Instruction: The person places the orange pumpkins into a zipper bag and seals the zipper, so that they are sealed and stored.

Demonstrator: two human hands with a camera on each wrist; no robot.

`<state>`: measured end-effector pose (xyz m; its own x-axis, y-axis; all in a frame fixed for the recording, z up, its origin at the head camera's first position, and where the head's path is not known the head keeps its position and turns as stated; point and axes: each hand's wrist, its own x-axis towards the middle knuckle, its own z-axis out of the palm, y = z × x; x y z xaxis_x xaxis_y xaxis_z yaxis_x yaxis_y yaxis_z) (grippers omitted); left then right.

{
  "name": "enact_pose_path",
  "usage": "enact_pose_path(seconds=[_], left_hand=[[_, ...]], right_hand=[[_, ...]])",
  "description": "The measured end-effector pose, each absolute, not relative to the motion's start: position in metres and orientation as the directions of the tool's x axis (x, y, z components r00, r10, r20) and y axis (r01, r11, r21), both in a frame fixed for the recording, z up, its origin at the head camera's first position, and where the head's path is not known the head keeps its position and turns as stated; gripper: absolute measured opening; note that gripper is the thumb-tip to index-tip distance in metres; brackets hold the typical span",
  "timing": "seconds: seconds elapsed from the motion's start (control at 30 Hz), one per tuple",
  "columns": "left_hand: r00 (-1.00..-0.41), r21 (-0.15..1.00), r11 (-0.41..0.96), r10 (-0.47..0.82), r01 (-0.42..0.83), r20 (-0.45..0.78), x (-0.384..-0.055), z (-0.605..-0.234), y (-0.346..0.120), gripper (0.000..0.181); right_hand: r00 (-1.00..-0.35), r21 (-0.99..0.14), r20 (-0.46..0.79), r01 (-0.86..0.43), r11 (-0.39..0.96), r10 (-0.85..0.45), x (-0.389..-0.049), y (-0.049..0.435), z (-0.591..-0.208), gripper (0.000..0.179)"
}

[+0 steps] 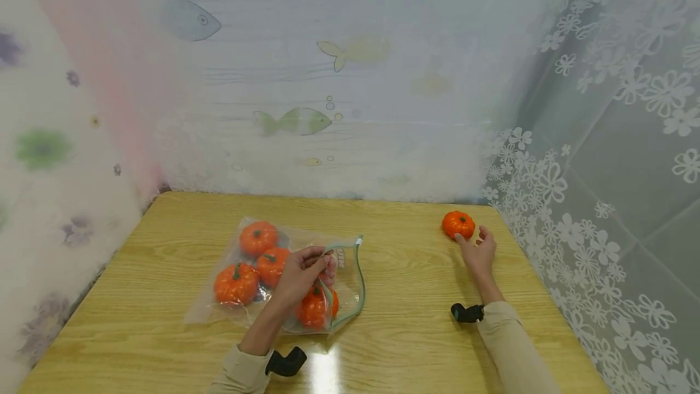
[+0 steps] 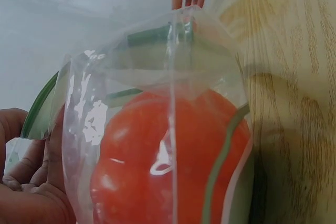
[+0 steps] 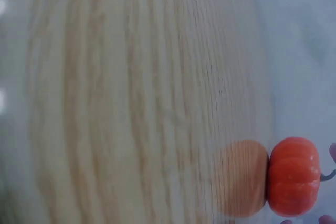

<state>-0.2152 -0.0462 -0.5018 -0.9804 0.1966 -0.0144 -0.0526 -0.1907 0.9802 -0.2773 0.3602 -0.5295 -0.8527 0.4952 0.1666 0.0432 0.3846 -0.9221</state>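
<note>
A clear zip bag (image 1: 346,304) with a green-edged mouth lies left of centre on the table, its mouth to the right. Several small orange pumpkins sit inside it; one pumpkin (image 2: 142,166) is close up in the left wrist view, behind the plastic. My left hand (image 1: 295,275) pinches the upper edge of the bag's mouth between thumb and fingers. At the far right of the table stands a loose orange pumpkin (image 1: 458,224) with a dark green stem. My right hand (image 1: 480,255) is just in front of it, fingers parted around its near right side, not gripping it.
The wooden table (image 1: 404,321) has its back edge against a pale curtain (image 1: 404,157) printed with fish. A flower-patterned sheet (image 1: 601,217) hangs along the right side. Black wrist mounts (image 1: 287,362) sit at both cuffs.
</note>
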Motion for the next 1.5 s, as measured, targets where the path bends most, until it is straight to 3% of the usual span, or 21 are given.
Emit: enact_pose_path(seconds=[0.23, 0.83, 1.5], left_hand=[[-0.978, 0.980, -0.191, 0.210, -0.053, -0.012, -0.215, -0.502, -0.047, 0.028], [-0.979, 0.981, -0.172, 0.196, -0.086, -0.052, -0.218, -0.502, -0.046, 0.030], [-0.972, 0.970, -0.215, 0.225, -0.118, -0.068, -0.219, -0.504, -0.050, 0.029]], right_hand=[[-0.895, -0.895, 0.057, 0.151, 0.420, 0.442, -0.286, 0.361, -0.527, 0.088], [-0.896, -0.889, 0.049, 0.162, 0.427, 0.441, -0.300, 0.365, -0.531, 0.095], [-0.901, -0.859, 0.111, 0.124, 0.496, 0.418, -0.309, 0.366, -0.527, 0.075]])
